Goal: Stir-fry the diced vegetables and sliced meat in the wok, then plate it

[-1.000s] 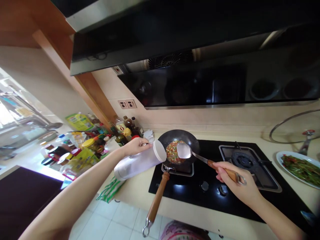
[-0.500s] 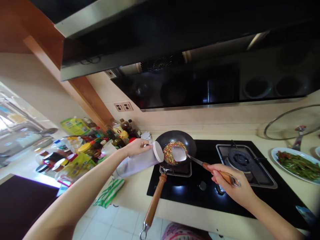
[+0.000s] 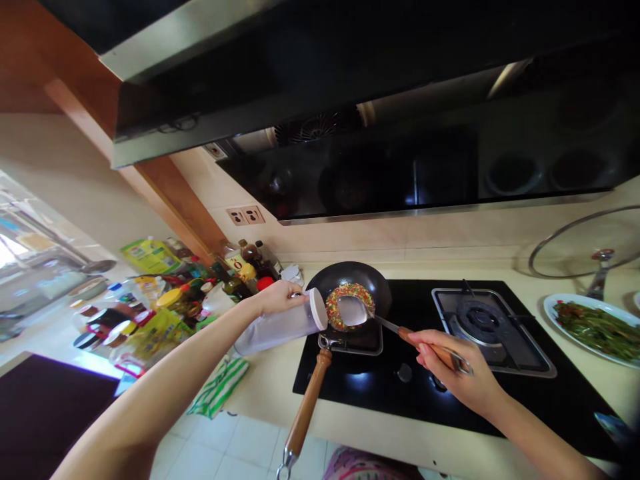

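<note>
My left hand [image 3: 283, 297] is closed on a translucent plastic pitcher [image 3: 280, 329] with a white lid. The pitcher is tipped sideways, its lidded end at the near left rim of a black wok [image 3: 377, 285]. Chopped red, yellow and green food [image 3: 351, 291] lies in the wok's bottom. My right hand [image 3: 453, 369] grips the wooden handle of a metal spatula [image 3: 353, 311], whose wide blade is over the food. The wok's wooden handle [image 3: 309, 405] points toward me, with neither hand on it. Whether liquid leaves the pitcher cannot be made out.
Right of the wok is another burner [image 3: 480, 320] on the black glass hob [image 3: 370, 387]. A plate of green vegetables [image 3: 595, 329] and a glass lid [image 3: 570, 247] stand at the right. Bottles and jars [image 3: 170, 300] crowd the left counter, near a green-striped cloth [image 3: 220, 387]. A range hood [image 3: 350, 153] overhangs the hob.
The spatula blade has shifted slightly left over the food, and my right hand has moved a little left with it. My left hand still holds the tilted pitcher in nearly the same place.
</note>
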`<act>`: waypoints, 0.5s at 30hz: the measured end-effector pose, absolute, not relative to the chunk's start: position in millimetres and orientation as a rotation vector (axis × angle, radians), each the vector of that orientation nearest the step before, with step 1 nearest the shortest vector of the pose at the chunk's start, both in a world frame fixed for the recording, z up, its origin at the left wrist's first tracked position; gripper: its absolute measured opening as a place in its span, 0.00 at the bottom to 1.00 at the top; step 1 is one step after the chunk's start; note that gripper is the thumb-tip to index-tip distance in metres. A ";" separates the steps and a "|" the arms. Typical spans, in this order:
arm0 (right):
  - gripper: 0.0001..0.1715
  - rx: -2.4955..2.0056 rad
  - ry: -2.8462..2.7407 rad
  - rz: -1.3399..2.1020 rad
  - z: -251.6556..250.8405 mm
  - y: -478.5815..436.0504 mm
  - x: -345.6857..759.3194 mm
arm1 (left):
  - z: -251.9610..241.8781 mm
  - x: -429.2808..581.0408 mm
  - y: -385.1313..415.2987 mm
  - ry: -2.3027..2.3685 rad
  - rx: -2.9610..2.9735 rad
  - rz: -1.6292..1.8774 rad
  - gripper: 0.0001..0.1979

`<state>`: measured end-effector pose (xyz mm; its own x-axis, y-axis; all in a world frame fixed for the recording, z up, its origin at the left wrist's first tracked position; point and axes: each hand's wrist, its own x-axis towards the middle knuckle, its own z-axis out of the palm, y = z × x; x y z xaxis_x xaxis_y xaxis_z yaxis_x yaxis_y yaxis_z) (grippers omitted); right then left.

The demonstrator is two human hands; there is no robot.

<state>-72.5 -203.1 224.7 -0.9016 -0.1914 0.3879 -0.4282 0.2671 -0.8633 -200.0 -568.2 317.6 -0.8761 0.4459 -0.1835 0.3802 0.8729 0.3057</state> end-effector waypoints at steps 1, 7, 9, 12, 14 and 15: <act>0.10 0.589 -2.324 1.700 223.9 -203.9 -72.7 | 317.1 -200.4 -567.3 2.791 0.628 0.378 0.22; 0.10 0.608 -2.335 1.777 216.2 -214.8 -75.3 | 312.4 -203.1 -566.4 2.799 0.610 0.390 0.23; 0.10 0.598 -2.320 1.802 213.7 -219.3 -77.6 | 310.4 -203.7 -566.2 2.797 0.608 0.411 0.23; 0.11 0.605 -2.305 1.804 208.7 -224.2 -83.0 | 307.2 -204.4 -564.7 2.782 0.606 0.451 0.20; 0.11 0.620 -2.303 1.772 204.3 -224.6 -87.1 | 306.0 -204.9 -563.4 2.776 0.591 0.488 0.20; 0.11 0.624 -2.301 1.752 202.0 -223.7 -89.1 | 305.9 -205.1 -563.0 2.776 0.579 0.514 0.20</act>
<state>-89.1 -223.7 202.0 -0.8953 -0.2177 0.3887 -0.4326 0.2164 -0.8752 -205.1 -563.0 305.9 -0.8870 0.4265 -0.1771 0.3348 0.8580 0.3896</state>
